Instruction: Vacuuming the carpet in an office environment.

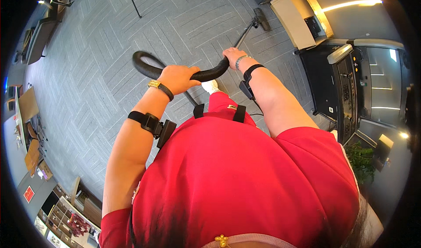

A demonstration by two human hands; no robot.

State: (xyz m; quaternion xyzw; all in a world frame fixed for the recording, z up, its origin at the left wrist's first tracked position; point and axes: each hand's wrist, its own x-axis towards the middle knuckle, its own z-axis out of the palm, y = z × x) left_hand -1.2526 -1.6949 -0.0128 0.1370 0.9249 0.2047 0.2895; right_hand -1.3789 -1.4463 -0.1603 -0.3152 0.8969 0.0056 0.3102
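Red shirt [245,173] closest; past it I see the left hand [177,79], fingers wrapped around the black hose [211,73], the right [234,56] gripping the wand [240,39] where they join; beyond the shirt, the nozzle [262,19] meets carpet [96,50].

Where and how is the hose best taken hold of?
Probably on the ribbed stretch between the left hand and right hand, from above, fingers wrapped around it. There the hose crosses the body's front in a gentle curve, and its round, ribbed tube should suit a full wrap. Its loop farther left bends sharply, so likely steers worse.
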